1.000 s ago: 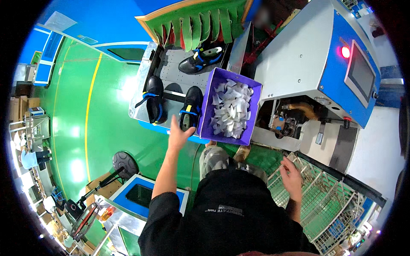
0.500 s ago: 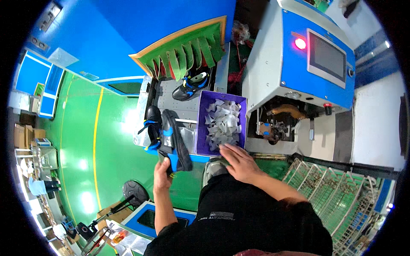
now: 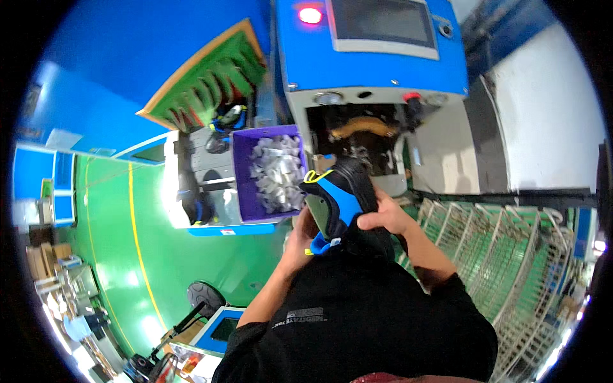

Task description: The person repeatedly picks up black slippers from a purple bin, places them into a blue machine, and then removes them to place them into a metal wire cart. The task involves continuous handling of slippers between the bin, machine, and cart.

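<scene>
In front of my chest I hold a black and blue shoe upper [image 3: 345, 195] with yellow loops and a grey-green panel. My left hand [image 3: 298, 242] is closed on its left side, fingers partly hidden behind it. On the right, my right hand [image 3: 388, 216] grips the dark side, thumb on top. Just left of the shoe stands a purple bin [image 3: 244, 175] holding many small translucent white pieces [image 3: 278, 172]. Beyond the shoe is the machine's dark opening [image 3: 364, 147], with a curved tan part [image 3: 364, 127] inside.
A blue and grey machine [image 3: 377, 70] has a screen [image 3: 383, 25] and a lit red lamp [image 3: 310, 15]. More shoes [image 3: 233, 120] rest on the conveyor [image 3: 204, 156], near green curtain strips [image 3: 220, 83]. A wire rack [image 3: 491, 268] stands at my right.
The shoe has moved from my left hand by the conveyor to in front of the machine. My right hand has left the bin's edge and now holds the shoe too. The view has shifted right.
</scene>
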A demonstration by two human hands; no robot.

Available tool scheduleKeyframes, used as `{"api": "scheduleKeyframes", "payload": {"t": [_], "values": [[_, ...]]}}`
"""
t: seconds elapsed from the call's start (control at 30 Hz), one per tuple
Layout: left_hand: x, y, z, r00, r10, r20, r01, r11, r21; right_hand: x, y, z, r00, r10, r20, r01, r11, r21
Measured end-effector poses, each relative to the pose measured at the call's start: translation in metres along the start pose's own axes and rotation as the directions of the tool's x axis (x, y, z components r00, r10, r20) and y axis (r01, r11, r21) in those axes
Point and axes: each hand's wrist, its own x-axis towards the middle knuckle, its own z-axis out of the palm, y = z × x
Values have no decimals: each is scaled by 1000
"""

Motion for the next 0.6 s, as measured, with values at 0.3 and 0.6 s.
{"api": "scheduleKeyframes", "payload": {"t": [0.3,0.6], "values": [[50,-3,11,718,-565,406,357,800,482,-61,15,1,803,502,-321,-303,808,506],[47,41,-3,730,-383,566,453,891,19,-39,48,-85,823,-97,-560,77,995,-59]]}}
